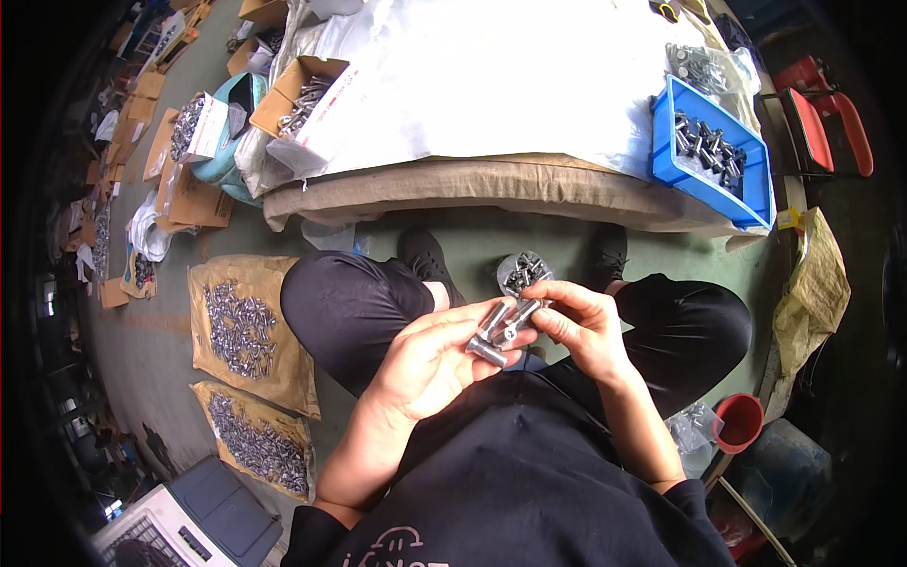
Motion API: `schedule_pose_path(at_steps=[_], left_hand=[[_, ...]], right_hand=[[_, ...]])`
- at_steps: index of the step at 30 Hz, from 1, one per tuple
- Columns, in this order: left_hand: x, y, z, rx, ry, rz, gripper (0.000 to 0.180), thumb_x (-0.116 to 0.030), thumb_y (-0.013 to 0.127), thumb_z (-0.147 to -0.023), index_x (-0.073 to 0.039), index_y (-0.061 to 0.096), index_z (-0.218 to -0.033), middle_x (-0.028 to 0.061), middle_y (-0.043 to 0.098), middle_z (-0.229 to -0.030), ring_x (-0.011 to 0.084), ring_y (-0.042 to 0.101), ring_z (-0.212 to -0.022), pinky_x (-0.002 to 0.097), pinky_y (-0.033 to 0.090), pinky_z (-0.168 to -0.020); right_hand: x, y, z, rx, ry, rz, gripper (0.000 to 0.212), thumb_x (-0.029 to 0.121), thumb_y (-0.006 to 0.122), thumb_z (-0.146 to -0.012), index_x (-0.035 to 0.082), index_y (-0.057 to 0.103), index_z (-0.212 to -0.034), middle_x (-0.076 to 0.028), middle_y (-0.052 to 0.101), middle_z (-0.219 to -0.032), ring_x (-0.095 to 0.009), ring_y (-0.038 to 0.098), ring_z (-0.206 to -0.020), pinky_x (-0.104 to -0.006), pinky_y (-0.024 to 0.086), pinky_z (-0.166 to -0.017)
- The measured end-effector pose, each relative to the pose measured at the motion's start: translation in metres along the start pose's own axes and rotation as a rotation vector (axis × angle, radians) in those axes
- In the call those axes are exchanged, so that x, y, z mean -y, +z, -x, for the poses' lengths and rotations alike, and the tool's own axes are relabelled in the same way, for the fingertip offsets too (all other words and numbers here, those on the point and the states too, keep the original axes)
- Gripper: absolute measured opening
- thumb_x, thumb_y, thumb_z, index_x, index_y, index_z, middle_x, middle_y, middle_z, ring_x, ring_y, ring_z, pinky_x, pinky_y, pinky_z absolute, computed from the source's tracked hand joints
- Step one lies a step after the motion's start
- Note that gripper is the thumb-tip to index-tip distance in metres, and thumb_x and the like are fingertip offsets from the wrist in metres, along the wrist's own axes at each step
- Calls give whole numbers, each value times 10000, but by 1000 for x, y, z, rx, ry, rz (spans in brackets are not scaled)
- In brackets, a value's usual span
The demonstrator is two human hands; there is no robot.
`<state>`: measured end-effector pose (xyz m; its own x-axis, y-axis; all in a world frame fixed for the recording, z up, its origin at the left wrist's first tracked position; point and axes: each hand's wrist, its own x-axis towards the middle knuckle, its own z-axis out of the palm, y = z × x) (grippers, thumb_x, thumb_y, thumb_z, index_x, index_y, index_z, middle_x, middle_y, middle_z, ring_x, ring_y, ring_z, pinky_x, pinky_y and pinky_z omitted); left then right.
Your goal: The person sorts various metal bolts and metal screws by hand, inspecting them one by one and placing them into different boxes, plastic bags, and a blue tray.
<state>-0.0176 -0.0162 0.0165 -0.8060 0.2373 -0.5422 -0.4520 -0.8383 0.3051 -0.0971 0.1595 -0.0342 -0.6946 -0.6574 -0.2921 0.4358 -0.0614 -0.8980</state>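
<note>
My left hand [420, 357] is held palm up above my lap, its fingers curled under a few shiny metal bolts [487, 352]. Over its fingertips, my right hand [590, 331] pinches another metal bolt [522, 316] between thumb and fingers. One end of that bolt points toward me. Just beyond both hands, on the floor between my feet, stands a clear round tub [504, 275] with darker bolts [525, 271] inside. My right fingers partly cover its near side.
A table [453, 85] covered in white sheeting stands ahead. On it are a blue bin [665, 142] of bolts at right and a cardboard box [274, 106] of bolts at left. Sacks [300, 378] spread with metal parts lie on the floor left; a red bucket [740, 422] sits right.
</note>
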Motion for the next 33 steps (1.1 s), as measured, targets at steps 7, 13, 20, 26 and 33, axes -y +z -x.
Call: schedule_pose_path(at_steps=[7,13,20,26,33], left_hand=[[1,-5,0,45,16,-32,393,-116,382,-877,100,350,-1204,189,517,-1095,267,534,-1001,365,437,-864],[12,-12,-4,-30,85,-31,267,-130,442,-873,29,508,-1077,115,578,-966,177,576,-813,324,494,-679],[20,-20,-6,-111,109,-46,175,-162,504,-858,-19,570,-932,57,589,-816,128,558,-669,248,462,-500],[18,-12,-4,-131,110,-215,211,-116,601,-793,-2,563,-967,21,572,-727,51,484,-527,166,380,-386],[14,-14,-2,-149,128,-425,273,-98,615,-782,36,545,-1009,20,565,-728,31,477,-529,151,369,-383]], right_hand=[[5,8,7,32,-177,103,229,-18,588,-764,-22,574,-993,-69,570,-869,-122,559,-803,-226,455,-730],[2,17,15,38,-177,48,331,-17,607,-753,-9,526,-1074,-72,570,-926,-112,549,-821,-221,444,-737],[-6,22,16,78,-100,-161,400,20,623,-753,-1,472,-1123,-40,562,-885,-82,540,-783,-210,448,-708],[0,19,10,115,-284,208,367,52,620,-761,12,505,-1108,-39,546,-829,-77,510,-718,-204,429,-654],[21,17,11,158,-123,310,615,83,663,-719,73,358,-1254,-34,487,-660,-101,448,-561,-233,408,-555]])
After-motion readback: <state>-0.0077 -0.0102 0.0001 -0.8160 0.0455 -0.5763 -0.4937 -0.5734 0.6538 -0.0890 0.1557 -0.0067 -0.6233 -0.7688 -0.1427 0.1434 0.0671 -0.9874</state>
